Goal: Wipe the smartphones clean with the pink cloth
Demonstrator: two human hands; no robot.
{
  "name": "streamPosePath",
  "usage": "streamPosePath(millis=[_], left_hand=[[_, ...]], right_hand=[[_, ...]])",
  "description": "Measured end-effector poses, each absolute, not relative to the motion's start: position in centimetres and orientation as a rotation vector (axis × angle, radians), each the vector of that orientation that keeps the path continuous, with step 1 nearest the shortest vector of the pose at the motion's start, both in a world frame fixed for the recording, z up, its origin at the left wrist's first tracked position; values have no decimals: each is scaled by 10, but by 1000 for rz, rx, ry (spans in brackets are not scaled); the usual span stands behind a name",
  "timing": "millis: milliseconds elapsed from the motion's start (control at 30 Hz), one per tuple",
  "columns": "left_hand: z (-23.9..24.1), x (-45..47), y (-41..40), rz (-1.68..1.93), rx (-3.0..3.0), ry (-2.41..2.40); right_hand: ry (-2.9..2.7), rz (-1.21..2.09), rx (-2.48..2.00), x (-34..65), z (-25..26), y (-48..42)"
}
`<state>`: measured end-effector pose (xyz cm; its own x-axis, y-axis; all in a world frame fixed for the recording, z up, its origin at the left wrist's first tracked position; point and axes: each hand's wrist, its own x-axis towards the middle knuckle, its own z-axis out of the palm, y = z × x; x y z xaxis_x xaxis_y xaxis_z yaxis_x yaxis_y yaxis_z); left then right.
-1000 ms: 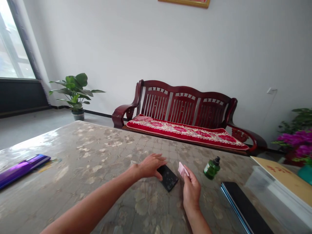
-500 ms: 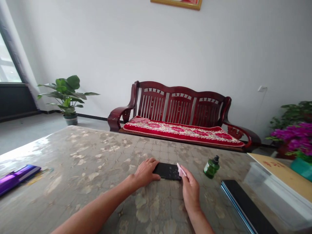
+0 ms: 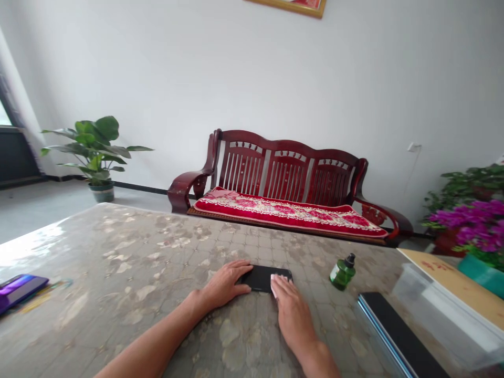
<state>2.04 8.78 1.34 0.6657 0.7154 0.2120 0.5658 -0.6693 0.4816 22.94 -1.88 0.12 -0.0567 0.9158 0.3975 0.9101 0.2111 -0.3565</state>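
Observation:
A black smartphone lies flat on the patterned table. My left hand grips its left end, with the thumb at the near edge and the fingers at the far edge. On the right part of the screen, my right hand presses down a small pale pink cloth, mostly hidden under the fingers. To the right of that hand stands a green bottle with a black nozzle, apart from both hands.
A long dark flat case and a clear plastic box topped by a tan folder are at the right. A purple case lies at the left edge. Past the table stands a wooden bench.
My right hand has moved left and turned palm down, bringing the cloth flat onto the screen. My left hand stays at the phone's left end. The view has shifted slightly.

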Motion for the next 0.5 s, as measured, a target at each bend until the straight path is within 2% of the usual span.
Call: streamPosePath(millis=[100, 333, 500], left_hand=[[16, 18, 88, 571, 2494, 1010], [19, 17, 79, 579, 2495, 1038], [20, 19, 75, 580, 2501, 1062]], right_hand=[[-2040, 48, -1634, 225, 4, -19], [-1809, -100, -1893, 248, -2, -12], [-1953, -27, -1723, 213, 2, -16]])
